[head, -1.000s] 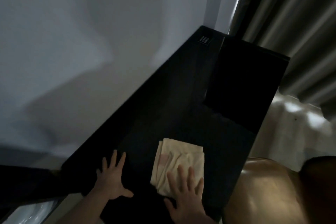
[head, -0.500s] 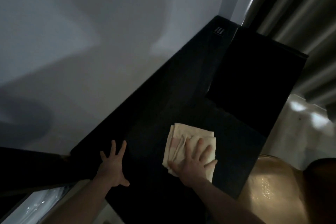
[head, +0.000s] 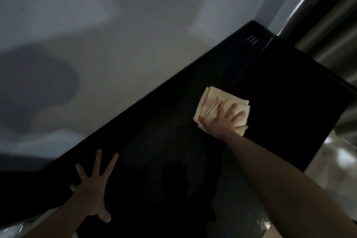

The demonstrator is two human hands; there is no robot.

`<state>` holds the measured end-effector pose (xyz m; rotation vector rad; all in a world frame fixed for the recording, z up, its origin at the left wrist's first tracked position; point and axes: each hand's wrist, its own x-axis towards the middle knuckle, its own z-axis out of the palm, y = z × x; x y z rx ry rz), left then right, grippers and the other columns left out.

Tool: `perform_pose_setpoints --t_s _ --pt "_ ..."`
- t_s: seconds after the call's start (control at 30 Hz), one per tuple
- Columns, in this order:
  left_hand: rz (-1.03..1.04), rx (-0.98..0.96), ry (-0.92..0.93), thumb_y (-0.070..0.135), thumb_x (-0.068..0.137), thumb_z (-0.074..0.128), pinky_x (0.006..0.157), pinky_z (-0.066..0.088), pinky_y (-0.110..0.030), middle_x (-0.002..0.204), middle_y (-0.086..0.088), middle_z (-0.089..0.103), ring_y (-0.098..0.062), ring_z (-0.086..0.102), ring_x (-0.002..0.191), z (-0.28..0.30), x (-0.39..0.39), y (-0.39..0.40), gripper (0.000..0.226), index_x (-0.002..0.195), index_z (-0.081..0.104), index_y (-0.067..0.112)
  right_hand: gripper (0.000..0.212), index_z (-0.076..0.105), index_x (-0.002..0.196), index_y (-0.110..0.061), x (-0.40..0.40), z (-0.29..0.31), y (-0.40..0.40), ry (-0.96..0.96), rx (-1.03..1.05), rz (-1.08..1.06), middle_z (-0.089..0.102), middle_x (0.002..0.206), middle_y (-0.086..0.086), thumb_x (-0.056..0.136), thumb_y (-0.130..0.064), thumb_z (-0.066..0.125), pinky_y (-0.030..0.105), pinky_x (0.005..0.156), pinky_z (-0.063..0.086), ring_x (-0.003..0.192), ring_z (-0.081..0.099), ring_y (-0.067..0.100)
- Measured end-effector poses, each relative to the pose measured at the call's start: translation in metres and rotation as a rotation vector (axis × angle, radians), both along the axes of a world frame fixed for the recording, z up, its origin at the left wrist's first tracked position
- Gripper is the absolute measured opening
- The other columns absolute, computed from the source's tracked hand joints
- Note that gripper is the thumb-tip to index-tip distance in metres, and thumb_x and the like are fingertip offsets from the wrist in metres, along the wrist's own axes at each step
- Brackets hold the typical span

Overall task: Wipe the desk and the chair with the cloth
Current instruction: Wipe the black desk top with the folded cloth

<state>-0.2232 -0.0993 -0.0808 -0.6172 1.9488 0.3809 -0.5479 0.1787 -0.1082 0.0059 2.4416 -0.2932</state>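
Dark desk [head: 158,160] runs along the wall [head: 96,44], curtain [head: 328,31] off its far end. Right hand [head: 224,121] lies flat, fingers spread, pressing the folded cloth [head: 214,100] onto the desk toward that far end. Left hand [head: 92,193] splayed wide on the desk's near wall-side edge, holding nothing.

Cream cloth [head: 214,102], folded into a thick wad with layered edges showing at its far-left corner (a faint pinkish patch there too). Lying flat on the black tabletop [head: 173,121], toward the far right part, near the back edge along the wall. Pressed from above by the right hand [head: 224,121], fingers spread over its near half. Tabletop dark, glossy, running diagonally; chair not clearly made out.
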Motion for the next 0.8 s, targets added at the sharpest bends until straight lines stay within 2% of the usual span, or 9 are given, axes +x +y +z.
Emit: perform_pose_setpoints --t_s 0.17,0.37,0.5,0.63,0.8 --pt "0.072 -0.03 -0.176 0.051 0.044 0.105 0.11 0.028 -0.082 0.118 -0.01 -0.078 -0.068 -0.029 0.141 -0.007 -0.018 0.003 0.183 0.128 -0.058 0.044 0.117 -0.017 0.16 -0.05 -0.073 -0.008 -0.011 0.081 0.09 0.042 -0.032 0.171 -0.001 0.071 -0.102 0.039 0.081 0.115 -0.006 0.154 -0.031 0.047" --pt "0.089 -0.013 -0.187 0.052 0.043 0.104 0.111 0.023 -0.083 0.118 -0.01 -0.078 -0.069 -0.032 0.139 -0.01 -0.017 0.0 0.183 0.126 -0.06 0.044 0.117 -0.015 0.161 -0.051 -0.124 -0.01 -0.029 0.131 0.09 0.005 -0.029 0.173 0.0 0.071 -0.101 0.041 0.082 0.114 -0.006 0.155 -0.027 0.047" --pt "0.129 -0.02 -0.163 0.051 0.043 0.104 0.11 0.022 -0.085 0.117 -0.009 -0.078 -0.069 -0.033 0.138 -0.008 -0.016 0.001 0.184 0.126 -0.059 0.044 0.113 -0.015 0.162 -0.048 -0.11 -0.016 -0.033 0.158 0.079 0.051 -0.029 0.172 0.001 0.075 -0.099 0.037 0.081 0.115 -0.006 0.155 -0.027 0.049" --pt "0.148 -0.058 -0.122 0.052 0.042 0.104 0.109 0.022 -0.085 0.12 -0.01 -0.077 -0.068 -0.033 0.139 -0.002 -0.015 0.006 0.185 0.127 -0.06 0.043 0.112 -0.019 0.163 -0.042 -0.067 -0.018 -0.042 0.148 0.068 0.203 -0.033 0.171 0.003 0.082 -0.096 0.035 0.079 0.116 -0.007 0.153 -0.031 0.051" --pt "0.096 0.008 0.056 0.057 0.039 0.104 0.11 0.015 -0.087 0.131 0.007 -0.073 -0.061 -0.035 0.143 0.0 0.0 -0.007 0.183 0.135 -0.051 0.053 0.112 -0.023 0.163 -0.039 0.004 -0.026 -0.066 0.156 0.04 0.366 -0.034 0.171 0.007 0.083 -0.095 0.031 0.081 0.115 -0.008 0.151 -0.032 0.053"
